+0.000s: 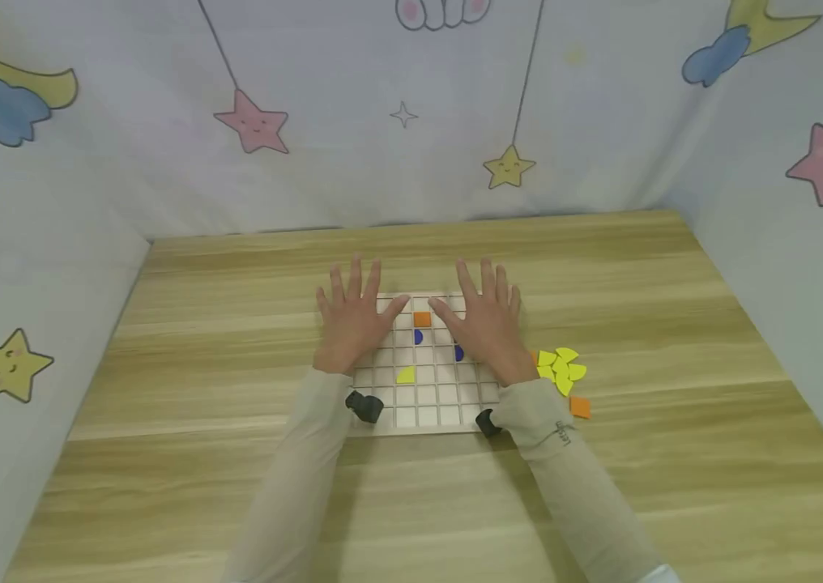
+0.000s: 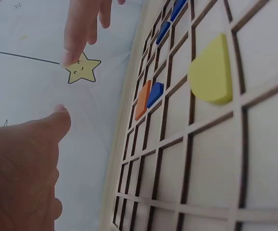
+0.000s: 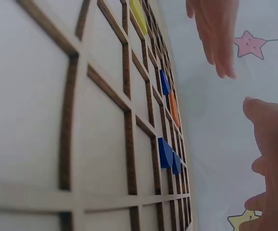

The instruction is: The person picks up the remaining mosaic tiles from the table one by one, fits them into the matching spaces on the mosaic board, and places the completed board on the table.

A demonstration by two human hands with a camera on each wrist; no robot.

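A pale wooden grid board [image 1: 426,395] lies on the table beneath both hands. My left hand [image 1: 355,322] is spread over its left part, and my right hand [image 1: 488,325] is spread over its right part, thumbs pointing at each other. Neither hand holds anything; both wrist views show them raised off the board. Between the thumbs, in the grid, sits an orange square [image 1: 422,319], with a blue half-round piece [image 1: 418,337] just below it. Nearer the front is a yellow quarter-round piece [image 1: 406,375]. Two more blue pieces [image 3: 165,153] show in the right wrist view, partly hidden by my right hand in the head view.
Right of the board lies a loose group of yellow pieces [image 1: 563,374], with an orange square [image 1: 580,406] in front and another orange piece [image 1: 534,357] partly behind my right wrist. A printed cloth [image 1: 382,178] hangs behind the wooden table [image 1: 200,340] and along its sides.
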